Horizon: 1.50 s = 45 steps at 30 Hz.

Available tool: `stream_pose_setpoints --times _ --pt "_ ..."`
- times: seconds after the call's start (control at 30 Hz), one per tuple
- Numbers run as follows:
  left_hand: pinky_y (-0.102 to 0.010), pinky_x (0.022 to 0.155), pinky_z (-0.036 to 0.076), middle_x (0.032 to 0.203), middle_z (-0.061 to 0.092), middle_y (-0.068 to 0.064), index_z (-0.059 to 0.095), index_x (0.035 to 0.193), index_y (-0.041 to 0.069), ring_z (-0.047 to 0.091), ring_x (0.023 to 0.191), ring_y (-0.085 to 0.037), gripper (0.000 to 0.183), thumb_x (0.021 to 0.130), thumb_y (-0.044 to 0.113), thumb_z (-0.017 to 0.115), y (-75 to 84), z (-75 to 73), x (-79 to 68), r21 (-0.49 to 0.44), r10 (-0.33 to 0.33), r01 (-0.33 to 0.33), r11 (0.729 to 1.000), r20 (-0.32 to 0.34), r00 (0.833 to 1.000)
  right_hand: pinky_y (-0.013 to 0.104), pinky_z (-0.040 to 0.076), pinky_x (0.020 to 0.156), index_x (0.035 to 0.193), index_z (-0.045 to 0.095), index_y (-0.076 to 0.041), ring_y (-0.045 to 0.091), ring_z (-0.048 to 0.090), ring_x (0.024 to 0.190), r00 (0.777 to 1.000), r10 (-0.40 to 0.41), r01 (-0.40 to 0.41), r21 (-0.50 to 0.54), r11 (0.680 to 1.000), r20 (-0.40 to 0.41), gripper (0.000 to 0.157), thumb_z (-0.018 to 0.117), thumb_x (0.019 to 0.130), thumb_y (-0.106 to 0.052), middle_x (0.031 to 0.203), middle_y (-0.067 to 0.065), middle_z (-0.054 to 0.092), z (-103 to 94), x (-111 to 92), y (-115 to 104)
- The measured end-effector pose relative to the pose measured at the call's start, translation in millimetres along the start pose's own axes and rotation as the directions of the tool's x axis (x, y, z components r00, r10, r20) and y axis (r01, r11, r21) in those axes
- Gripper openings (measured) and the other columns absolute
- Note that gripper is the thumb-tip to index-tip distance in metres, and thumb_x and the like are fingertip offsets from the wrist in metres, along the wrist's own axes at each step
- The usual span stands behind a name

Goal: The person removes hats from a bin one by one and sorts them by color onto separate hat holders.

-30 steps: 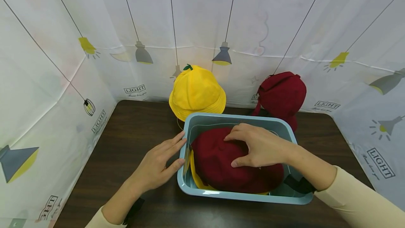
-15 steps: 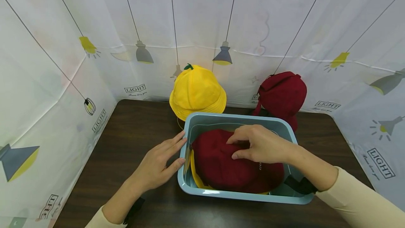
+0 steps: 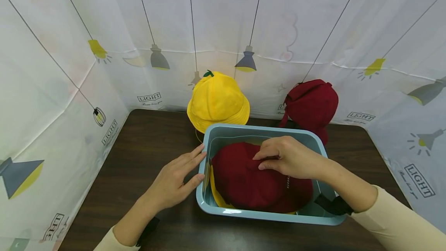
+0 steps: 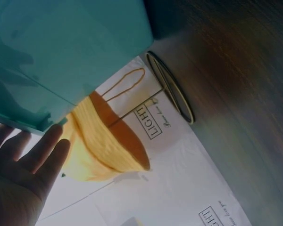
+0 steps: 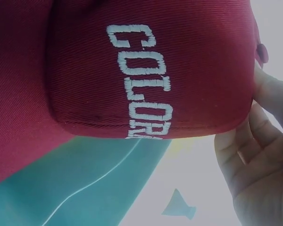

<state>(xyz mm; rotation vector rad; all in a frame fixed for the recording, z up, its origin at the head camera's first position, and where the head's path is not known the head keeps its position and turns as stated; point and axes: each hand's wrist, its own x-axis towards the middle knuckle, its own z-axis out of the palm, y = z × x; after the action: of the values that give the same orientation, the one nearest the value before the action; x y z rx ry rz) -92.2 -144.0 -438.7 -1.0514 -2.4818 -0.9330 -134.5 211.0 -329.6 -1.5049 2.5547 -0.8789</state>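
Note:
A dark red baseball cap (image 3: 240,185) lies inside a light blue plastic basin (image 3: 251,215). My right hand (image 3: 292,158) pinches the top of its crown between thumb and fingers. In the right wrist view, white embroidered letters (image 5: 144,70) run across the cap's front, and a cloth button (image 5: 262,53) sits by the fingers. Yellow fabric (image 3: 217,196) peeks out from beneath the cap, mostly hidden. My left hand (image 3: 174,181) rests its straight fingertips on the basin's left rim, which the left wrist view shows too.
Behind the basin, a yellow bucket hat (image 3: 217,100) with a green leaf tip sits on a wire stand (image 4: 170,87). A second dark red cap (image 3: 311,105) is at the back right. Patterned white sheeting (image 3: 223,18) walls the dark wooden table (image 3: 156,138).
My right thumb and fingers have drawn together on the cap's crown and shifted slightly right. More of the white lettering shows. The left hand has stayed on the rim.

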Motion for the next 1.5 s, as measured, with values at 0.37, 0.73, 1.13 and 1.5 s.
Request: stream_pose_setpoints --times 0.37,0.73,1.13,1.5 --pt "-0.054 0.109 0.049 0.164 0.043 -0.006 0.053 0.153 0.004 0.054 0.141 -0.024 0.053 0.108 0.031 0.057 0.0 1.1 -0.2 0.0 0.006 -0.006 1.0 -0.008 1.0 0.023 0.057 0.071 0.109 0.08 -0.016 0.007 0.063 0.085 1.0 0.012 -0.012 0.004 1.0 -0.012 0.028 0.081 0.088 0.003 0.098 -0.011 0.071 -10.9 -4.6 -7.0" --pt "-0.053 0.11 0.049 0.165 0.041 -0.006 0.052 0.154 0.005 0.054 0.14 -0.024 0.054 0.108 0.033 0.058 0.7 0.5 -0.9 0.002 0.002 -0.002 1.0 -0.011 1.0 0.017 0.051 0.07 0.109 0.08 -0.019 0.004 0.06 0.084 0.998 -0.006 0.006 0.0 1.0 -0.059 0.032 0.079 0.088 0.004 0.096 -0.013 0.069 -28.2 -5.8 -9.9" --pt "-0.053 0.11 0.049 0.165 0.042 -0.006 0.052 0.154 0.005 0.055 0.14 -0.024 0.054 0.107 0.031 0.059 -0.3 1.5 0.2 -0.005 0.007 -0.007 1.0 -0.015 1.0 0.019 0.053 0.07 0.112 0.08 -0.019 0.005 0.061 0.086 0.996 0.041 -0.04 0.012 0.999 -0.081 0.033 0.079 0.089 0.003 0.097 -0.011 0.07 -48.5 -7.7 -20.7" --pt "-0.051 0.111 0.048 0.166 0.041 -0.005 0.052 0.154 0.005 0.054 0.141 -0.023 0.056 0.106 0.031 0.061 0.8 1.0 0.1 0.003 -0.004 0.004 1.0 -0.007 1.0 0.016 0.052 0.073 0.113 0.079 -0.02 0.006 0.062 0.086 0.991 0.005 -0.006 -0.01 1.0 -0.136 0.042 0.08 0.083 0.011 0.099 -0.009 0.07 -64.6 -8.4 -32.0"
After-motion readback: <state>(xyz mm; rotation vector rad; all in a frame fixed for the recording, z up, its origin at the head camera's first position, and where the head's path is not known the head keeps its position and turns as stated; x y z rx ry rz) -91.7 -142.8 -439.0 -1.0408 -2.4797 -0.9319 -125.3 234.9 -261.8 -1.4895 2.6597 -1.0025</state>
